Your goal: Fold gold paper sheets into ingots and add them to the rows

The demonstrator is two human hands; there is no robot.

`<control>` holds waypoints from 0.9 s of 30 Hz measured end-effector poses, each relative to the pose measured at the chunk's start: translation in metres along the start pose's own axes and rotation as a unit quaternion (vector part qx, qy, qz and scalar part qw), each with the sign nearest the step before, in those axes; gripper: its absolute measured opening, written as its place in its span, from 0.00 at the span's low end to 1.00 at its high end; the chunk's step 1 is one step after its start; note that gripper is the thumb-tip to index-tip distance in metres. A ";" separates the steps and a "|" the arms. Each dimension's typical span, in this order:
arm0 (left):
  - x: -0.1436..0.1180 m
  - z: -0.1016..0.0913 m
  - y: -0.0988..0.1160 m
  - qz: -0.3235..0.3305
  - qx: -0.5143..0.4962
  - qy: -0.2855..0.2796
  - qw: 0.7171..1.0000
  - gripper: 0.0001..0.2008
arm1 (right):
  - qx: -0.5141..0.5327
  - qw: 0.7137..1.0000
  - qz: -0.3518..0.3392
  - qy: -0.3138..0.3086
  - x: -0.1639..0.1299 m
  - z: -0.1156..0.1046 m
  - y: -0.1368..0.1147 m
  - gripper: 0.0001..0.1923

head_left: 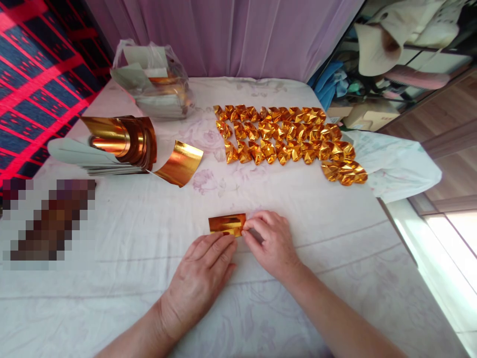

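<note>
A small rectangle of gold foil paper (226, 223) lies on the cloth in front of me, apparently folded. My left hand (206, 268) rests with its fingers stretched out flat, the fingertips on the near edge of the paper. At the paper's right end, my right hand (271, 239) pinches the corner between thumb and fingers. The near edge of the paper is partly hidden under the left fingertips. Beyond my hands, several folded gold foil pieces (283, 132) stand in rows. A loose curved gold sheet (181, 163) lies to the left of them.
A fanned stack of gold sheets with pale backs (143, 141) stands at the left. Behind it is a clear plastic bag (175, 97) of more sheets. A white bag (406, 161) hangs at the table's right edge. A purple curtain (223, 40) borders the far side.
</note>
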State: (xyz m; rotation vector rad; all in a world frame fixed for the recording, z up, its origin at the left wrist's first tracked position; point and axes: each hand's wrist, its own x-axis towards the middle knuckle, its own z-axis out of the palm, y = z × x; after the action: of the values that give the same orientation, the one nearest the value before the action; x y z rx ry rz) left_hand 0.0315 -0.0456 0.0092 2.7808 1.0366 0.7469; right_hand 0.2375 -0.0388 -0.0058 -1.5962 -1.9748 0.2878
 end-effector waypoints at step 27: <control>0.001 0.007 0.007 -0.032 0.079 -0.090 0.992 0.18 | -0.029 0.999 0.023 -0.019 0.002 0.000 -0.002 0.02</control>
State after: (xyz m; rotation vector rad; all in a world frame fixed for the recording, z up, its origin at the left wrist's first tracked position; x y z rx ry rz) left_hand 0.0398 -0.0496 0.0051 2.8623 1.1892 0.4138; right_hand 0.2351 -0.0378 -0.0043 -1.6853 -1.9939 0.2830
